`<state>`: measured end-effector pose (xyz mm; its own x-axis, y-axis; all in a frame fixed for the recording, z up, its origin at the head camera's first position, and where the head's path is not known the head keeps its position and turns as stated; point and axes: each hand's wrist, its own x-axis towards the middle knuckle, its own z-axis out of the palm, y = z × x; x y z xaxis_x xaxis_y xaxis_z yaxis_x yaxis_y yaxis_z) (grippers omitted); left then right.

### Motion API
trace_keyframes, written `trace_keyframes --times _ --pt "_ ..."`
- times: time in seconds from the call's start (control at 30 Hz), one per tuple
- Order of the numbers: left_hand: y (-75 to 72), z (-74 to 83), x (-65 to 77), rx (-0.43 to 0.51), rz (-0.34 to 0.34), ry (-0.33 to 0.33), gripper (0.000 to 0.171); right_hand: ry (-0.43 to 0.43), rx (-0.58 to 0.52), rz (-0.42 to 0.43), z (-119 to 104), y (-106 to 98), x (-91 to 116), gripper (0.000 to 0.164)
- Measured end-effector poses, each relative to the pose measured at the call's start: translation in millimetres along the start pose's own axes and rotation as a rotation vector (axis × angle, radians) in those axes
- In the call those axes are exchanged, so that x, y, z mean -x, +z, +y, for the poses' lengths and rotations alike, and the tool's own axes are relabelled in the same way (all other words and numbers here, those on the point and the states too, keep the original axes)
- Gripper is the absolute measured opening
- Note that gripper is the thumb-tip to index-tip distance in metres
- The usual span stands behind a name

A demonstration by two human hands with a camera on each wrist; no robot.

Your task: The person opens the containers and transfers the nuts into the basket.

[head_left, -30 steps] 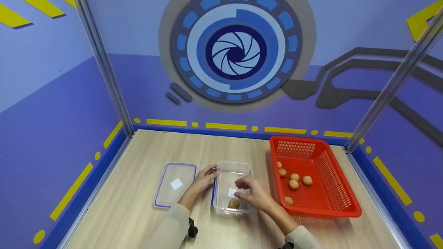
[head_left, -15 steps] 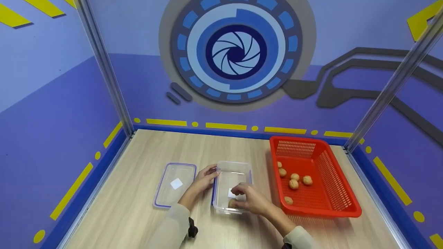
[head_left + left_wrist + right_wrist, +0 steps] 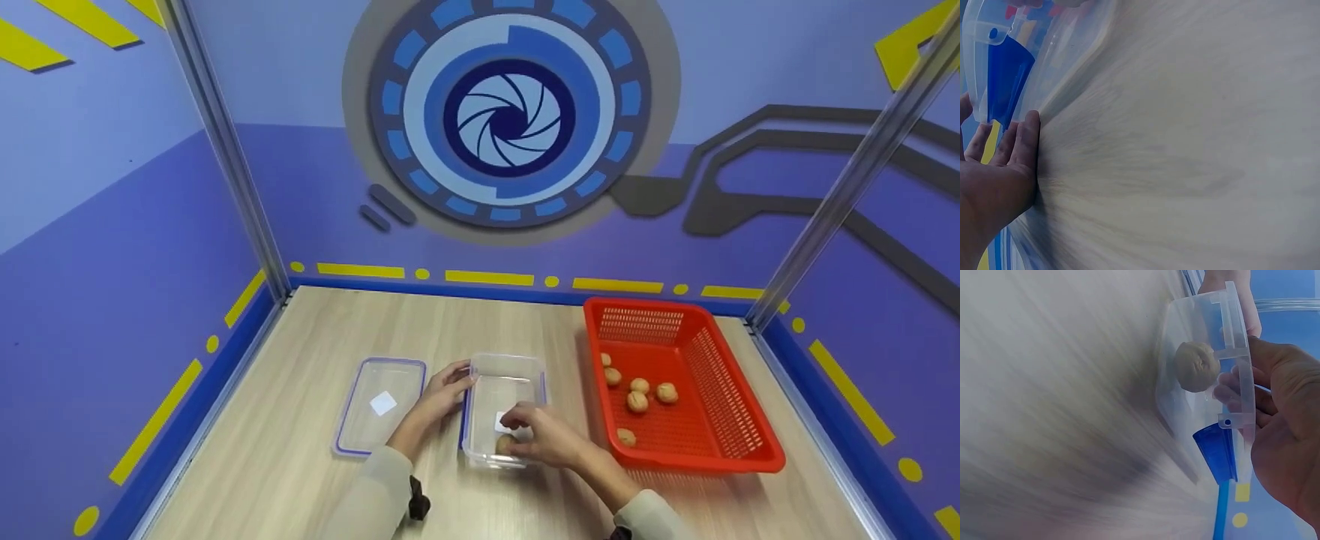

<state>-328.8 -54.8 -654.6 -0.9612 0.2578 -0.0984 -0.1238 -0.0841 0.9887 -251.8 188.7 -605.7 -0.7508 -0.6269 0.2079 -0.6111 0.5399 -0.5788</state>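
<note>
A brown walnut (image 3: 505, 444) lies at the near end of a clear plastic box (image 3: 484, 382) with blue side clips. My right hand (image 3: 551, 435) reaches over the box's right wall, its curled fingers and thumb at the walnut. Through the clear wall in the right wrist view, the walnut (image 3: 1197, 367) sits low, with fingertips (image 3: 1227, 391) against its upper side; the exact contact is partly hidden. My left hand (image 3: 442, 394) rests against the box's left side with extended fingers, steadying it. In the left wrist view those fingers (image 3: 1026, 140) touch the wall below a blue clip (image 3: 1008, 79).
A clear lid (image 3: 352, 420) with a purple-blue edge and a white label lies left of the box. To the right stands a red basket (image 3: 712, 435) with several walnuts (image 3: 637, 401) in it. Printed wall panels and metal posts enclose the wooden table (image 3: 322, 322).
My right hand has lowered from above the middle of the box to the walnut at its near end and stayed there. The left hand keeps its place on the box.
</note>
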Motion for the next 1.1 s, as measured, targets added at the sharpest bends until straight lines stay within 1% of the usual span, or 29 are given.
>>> trace_keyframes --times 0.17,0.37,0.6,0.67,0.8,1.0,1.1 --pt "-1.0 -0.3 -1.0 0.004 0.008 -0.002 0.055 0.012 0.019 -0.036 -2.0 -2.3 -3.2 0.032" --pt "-1.7 -2.5 0.9 -0.002 0.0 -0.008 0.054 0.011 0.059 -0.067 -3.6 -2.3 -4.3 0.028" --pt "-2.6 -4.0 -0.6 0.02 -0.013 -0.008 0.053 -0.031 0.185 -0.087 -3.7 -0.9 -6.4 0.025" --pt "-2.5 -3.6 -0.1 0.016 -0.013 -0.007 0.054 -0.032 0.202 -0.101 -4.4 -1.4 -7.2 0.025" --pt "-1.9 -2.2 1.0 0.013 -0.019 -0.005 0.053 -0.033 0.213 -0.124 -5.4 -1.7 -8.4 0.025" --pt "-1.7 -0.8 0.6 0.016 -0.013 -0.005 0.049 -0.072 0.23 -0.127 -5.4 -1.6 -10.0 0.019" --pt "-1.0 -0.7 0.9 0.014 -0.013 -0.008 0.05 -0.079 0.238 -0.126 -5.1 -1.5 -9.8 0.017"
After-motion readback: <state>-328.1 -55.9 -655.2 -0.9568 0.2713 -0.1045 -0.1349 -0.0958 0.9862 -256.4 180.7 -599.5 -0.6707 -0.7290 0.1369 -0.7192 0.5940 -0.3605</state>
